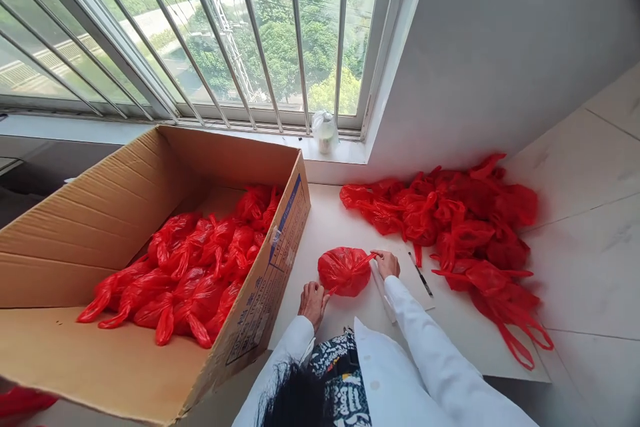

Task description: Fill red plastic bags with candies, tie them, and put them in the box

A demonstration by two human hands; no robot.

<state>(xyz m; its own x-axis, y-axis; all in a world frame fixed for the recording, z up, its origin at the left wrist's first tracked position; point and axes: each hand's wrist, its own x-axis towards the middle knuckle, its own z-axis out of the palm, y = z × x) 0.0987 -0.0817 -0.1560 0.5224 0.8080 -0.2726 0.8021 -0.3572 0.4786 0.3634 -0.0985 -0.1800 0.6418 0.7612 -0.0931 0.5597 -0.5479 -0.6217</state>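
Note:
A filled red plastic bag rests on the white tabletop right in front of me. At its lower left side, my left hand is closed on a corner or handle of the bag. My right hand pinches a twisted red handle at the bag's upper right. What the bag contains is hidden by the plastic. Just right of my right hand, a black pen lies on white paper.
To the left, an open cardboard box holds several knotted red bags. A heap of red bags lies at the right against the wall. A translucent bag-wrapped cup stands on the sill below the barred window.

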